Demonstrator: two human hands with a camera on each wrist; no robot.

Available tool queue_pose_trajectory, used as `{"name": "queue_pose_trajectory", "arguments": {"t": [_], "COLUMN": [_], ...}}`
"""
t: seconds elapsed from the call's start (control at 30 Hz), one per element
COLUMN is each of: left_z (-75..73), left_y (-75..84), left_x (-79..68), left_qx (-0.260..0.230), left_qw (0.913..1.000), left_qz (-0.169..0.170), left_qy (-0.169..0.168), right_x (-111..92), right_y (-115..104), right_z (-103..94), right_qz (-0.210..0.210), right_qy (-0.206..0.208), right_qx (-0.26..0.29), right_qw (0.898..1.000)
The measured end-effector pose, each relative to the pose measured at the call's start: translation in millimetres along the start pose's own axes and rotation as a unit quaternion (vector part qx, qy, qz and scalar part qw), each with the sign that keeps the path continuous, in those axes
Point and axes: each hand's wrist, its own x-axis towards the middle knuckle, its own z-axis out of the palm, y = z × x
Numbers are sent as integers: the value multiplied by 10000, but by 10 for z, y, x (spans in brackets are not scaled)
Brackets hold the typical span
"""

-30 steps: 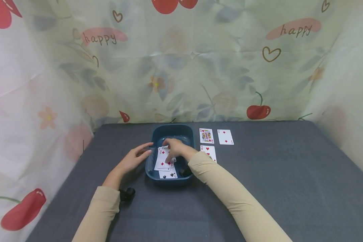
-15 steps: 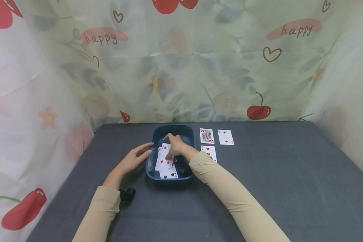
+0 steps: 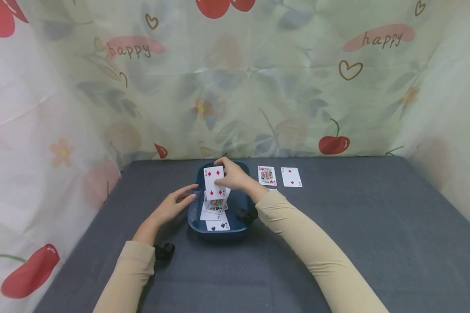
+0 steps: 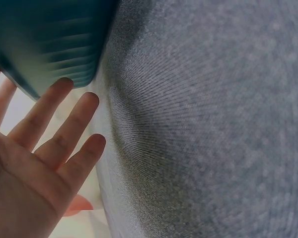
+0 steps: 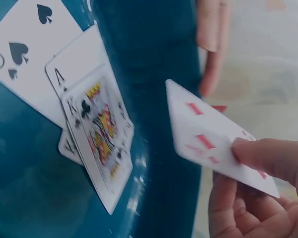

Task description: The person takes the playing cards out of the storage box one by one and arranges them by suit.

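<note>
My right hand [image 3: 235,176] pinches a diamonds playing card [image 3: 213,182] between thumb and fingers, raised above the blue plastic bin [image 3: 243,167]. In the right wrist view the thumb lies on the card's face, with curled fingers beneath. A king of clubs [image 5: 103,126] rests on other overlapping cards in the bin. Part of a five of spades [image 5: 27,44] shows at the bottom of that pile. At the bin's left wall is my left hand [image 3: 172,206], its fingers spread and fairly straight; whether they touch the wall I cannot tell.
A king of hearts [image 3: 267,175] and a two of diamonds [image 3: 291,177] lie face up on the dark grey tablecloth [image 3: 356,208], right of the bin. My right sleeve [image 3: 297,226] covers most of another card there. A patterned curtain [image 3: 239,108] stands behind.
My right hand has lifted the diamonds card off the pile and moved it up and toward the bin's far side, uncovering the king of clubs. My left hand has stayed in place.
</note>
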Motion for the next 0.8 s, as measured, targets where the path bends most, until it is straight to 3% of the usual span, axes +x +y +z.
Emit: {"name": "queue_pose_trajectory", "arguments": {"t": [0.37, 0.63, 0.8], "left_z": [4, 2, 3], "left_y": [-13, -20, -7], "left_x": [14, 5, -10], "left_qx": [55, 41, 30], "left_qw": [10000, 10000, 10000], "left_qz": [1, 48, 72], "left_qy": [50, 60, 44], "right_x": [-147, -355, -485], "right_y": [138, 303, 453], "right_z": [-338, -575, -726], "right_qz": [-290, -271, 14], "right_qy": [424, 567, 537], "right_qx": [1344, 891, 812], "right_qw": [9896, 9940, 9953]}}
